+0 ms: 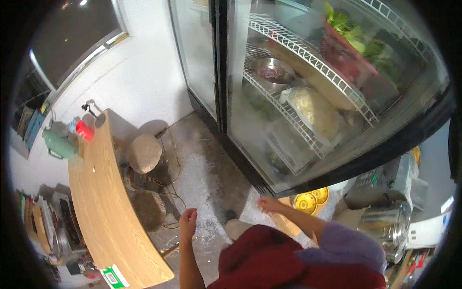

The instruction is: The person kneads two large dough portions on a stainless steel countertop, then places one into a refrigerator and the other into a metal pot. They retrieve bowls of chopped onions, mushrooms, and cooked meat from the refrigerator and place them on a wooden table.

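Note:
My left hand (188,219) hangs over the concrete floor, fingers curled, near the right edge of a long wood-top table (108,195); it touches nothing that I can see. My right hand (269,205) is half curled just below the lower corner of a glass-door display refrigerator (249,162); whether it touches the frame is unclear. Behind the misted glass, white wire shelves (303,54) hold a metal bowl (272,71) of chopped purplish food, a filled plastic bag (314,112) and a red basket (346,54) of leafy greens. Yellow patterned bowls (306,203) stand beside my right forearm.
Two round stools (145,153) stand by the table. On its far end are a red cup (85,130) and a green pitcher (59,143); a green-and-white packet (114,277) lies at the near end. A large metal pot (384,224) stands at the right. Shelved items line the left.

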The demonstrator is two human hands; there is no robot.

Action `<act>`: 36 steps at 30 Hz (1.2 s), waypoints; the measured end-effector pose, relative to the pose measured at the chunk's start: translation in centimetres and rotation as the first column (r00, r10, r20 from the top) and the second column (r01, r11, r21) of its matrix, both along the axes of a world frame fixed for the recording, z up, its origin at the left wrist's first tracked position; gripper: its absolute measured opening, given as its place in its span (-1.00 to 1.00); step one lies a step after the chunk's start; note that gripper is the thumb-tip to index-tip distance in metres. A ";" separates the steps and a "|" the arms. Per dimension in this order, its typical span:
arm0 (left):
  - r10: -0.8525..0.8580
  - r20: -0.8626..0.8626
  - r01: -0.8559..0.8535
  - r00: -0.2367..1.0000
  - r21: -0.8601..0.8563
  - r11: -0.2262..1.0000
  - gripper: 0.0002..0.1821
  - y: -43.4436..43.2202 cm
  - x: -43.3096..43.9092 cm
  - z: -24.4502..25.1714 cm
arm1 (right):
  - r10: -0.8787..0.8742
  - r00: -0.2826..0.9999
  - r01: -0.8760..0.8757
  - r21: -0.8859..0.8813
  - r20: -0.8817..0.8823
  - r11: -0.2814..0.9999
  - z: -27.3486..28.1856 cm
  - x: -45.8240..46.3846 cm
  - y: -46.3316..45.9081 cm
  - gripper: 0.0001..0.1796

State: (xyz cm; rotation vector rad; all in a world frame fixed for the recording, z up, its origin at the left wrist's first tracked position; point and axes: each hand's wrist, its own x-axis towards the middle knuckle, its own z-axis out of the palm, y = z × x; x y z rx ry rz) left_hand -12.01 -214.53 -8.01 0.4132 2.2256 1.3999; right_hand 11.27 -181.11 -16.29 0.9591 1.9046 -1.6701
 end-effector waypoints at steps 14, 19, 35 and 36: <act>-0.015 0.254 0.011 0.967 0.015 1.000 -0.77 4.0 -29.5 -0.3 | -0.389 0.589 0.548 -0.004 -0.709 0.836 14.4 -36.0 12.4 -0.33; -0.462 0.014 0.460 0.887 0.066 0.885 -0.74 20.9 -41.4 1.7 | -0.470 0.546 0.705 0.077 -0.694 0.705 15.1 -42.0 12.6 -0.30; -0.515 -0.722 0.782 0.462 0.057 0.621 -0.51 46.3 -39.4 2.6 | -0.662 0.563 0.809 0.163 -0.495 0.565 15.6 -44.4 11.7 -0.29; -0.502 -0.749 0.816 0.432 0.089 0.571 -0.51 46.4 -39.6 2.4 | -0.664 0.530 0.832 0.170 -0.528 0.528 15.4 -44.8 11.7 -0.32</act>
